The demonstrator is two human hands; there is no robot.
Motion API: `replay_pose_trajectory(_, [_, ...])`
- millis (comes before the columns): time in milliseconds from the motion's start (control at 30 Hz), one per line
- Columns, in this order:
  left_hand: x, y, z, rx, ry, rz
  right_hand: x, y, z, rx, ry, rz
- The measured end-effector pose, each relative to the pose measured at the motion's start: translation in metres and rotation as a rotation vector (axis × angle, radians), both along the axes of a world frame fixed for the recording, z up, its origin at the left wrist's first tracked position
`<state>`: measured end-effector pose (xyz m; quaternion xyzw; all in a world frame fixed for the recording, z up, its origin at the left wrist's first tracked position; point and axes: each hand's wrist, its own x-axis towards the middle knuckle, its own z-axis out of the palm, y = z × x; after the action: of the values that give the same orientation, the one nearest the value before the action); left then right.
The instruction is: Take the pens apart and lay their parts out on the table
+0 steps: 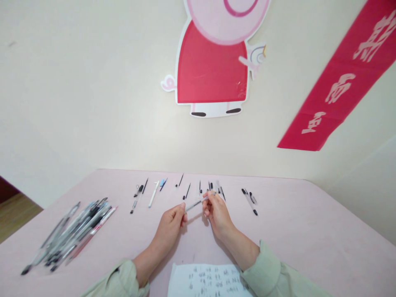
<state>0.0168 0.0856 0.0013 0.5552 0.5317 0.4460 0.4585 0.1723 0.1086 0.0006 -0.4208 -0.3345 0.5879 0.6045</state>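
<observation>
Pale pink surface (284, 247) stands before a cream wall (93, 103) with a pig cutout (213, 70). In the head view, my left hand (173, 219) and right hand (217, 214) pinch a slim pen (194, 206) between them, above the surface. I judge it light, stiff, slightly slippery; its two ends give the best hold.
</observation>
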Motion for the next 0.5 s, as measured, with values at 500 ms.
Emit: replay_pose_trajectory(500, [-0.006,0.011,-0.004,-0.072,-0.483,0.152,0.002,-0.001,0.004,0.026,0.036,0.014])
